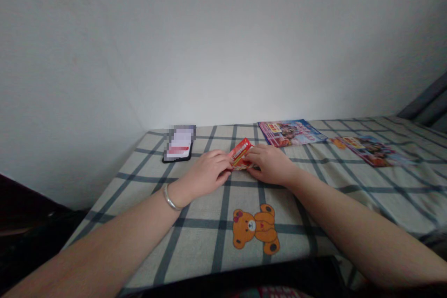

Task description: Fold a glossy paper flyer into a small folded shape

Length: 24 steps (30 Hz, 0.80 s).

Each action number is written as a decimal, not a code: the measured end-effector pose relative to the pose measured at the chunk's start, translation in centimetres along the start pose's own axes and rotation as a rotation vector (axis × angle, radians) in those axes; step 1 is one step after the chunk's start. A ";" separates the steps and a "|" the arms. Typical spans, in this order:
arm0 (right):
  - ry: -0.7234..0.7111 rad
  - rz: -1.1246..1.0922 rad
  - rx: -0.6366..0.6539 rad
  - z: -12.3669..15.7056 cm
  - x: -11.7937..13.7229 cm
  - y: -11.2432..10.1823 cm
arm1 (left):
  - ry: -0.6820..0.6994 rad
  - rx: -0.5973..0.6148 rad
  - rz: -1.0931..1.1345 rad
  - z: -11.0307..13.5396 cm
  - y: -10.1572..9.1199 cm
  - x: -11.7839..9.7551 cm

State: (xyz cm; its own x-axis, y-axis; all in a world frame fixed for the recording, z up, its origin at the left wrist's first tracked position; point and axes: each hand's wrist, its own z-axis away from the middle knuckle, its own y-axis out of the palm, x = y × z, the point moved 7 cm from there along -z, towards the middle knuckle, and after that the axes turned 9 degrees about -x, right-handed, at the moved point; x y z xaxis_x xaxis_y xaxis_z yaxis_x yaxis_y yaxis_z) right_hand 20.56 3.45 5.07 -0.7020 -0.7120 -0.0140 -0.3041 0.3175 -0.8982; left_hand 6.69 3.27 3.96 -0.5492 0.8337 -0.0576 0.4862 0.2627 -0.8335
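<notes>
Between my two hands, just above or on the checked cloth, is a small red printed paper [240,152], possibly folded, with pale lettering on its face. My left hand [212,167], with a silver bangle [171,197] at the wrist, pinches its left end. At its right end, my right hand [268,162] grips it with thumb below and fingers over the edge. Parts of the paper are hidden under the fingers.
A phone [179,143] with a lit, blurred screen lies at the back left. Two colourful printed leaflets [291,132] [377,150] lie at the back right. The checked cloth [206,242] has a printed bear and meets a pale wall [223,46].
</notes>
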 end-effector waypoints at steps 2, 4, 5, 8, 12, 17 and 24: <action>-0.006 0.001 -0.003 0.0 0.1 0.1 | 0.005 -0.007 0.005 0.0 0.0 0.0; -0.006 -0.002 -0.004 -0.1 0.2 0.2 | 0.003 -0.006 0.007 -0.1 0.0 0.0; -0.004 -0.006 -0.003 -0.1 0.2 0.2 | 0.001 -0.005 0.007 -0.1 0.0 0.0; 0.006 -0.016 0.003 -0.1 0.2 0.3 | 0.003 -0.004 0.006 -0.1 0.1 0.0; 0.026 -0.034 -0.014 -0.1 0.0 0.5 | 0.012 -0.016 0.005 -0.1 0.0 0.0; 0.042 -0.058 -0.026 -0.1 -0.2 0.8 | 0.011 -0.005 0.013 -0.1 0.0 0.0; 0.054 -0.094 -0.039 0.0 -0.5 0.8 | -0.012 0.036 0.015 0.0 0.2 0.1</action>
State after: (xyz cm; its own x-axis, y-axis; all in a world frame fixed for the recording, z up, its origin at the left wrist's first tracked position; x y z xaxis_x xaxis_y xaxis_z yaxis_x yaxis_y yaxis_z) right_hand 20.64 4.03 4.39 -0.7023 -0.7055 0.0945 -0.3946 0.2754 -0.8766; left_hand 6.76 3.37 3.80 -0.5501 0.8315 -0.0770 0.4700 0.2321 -0.8516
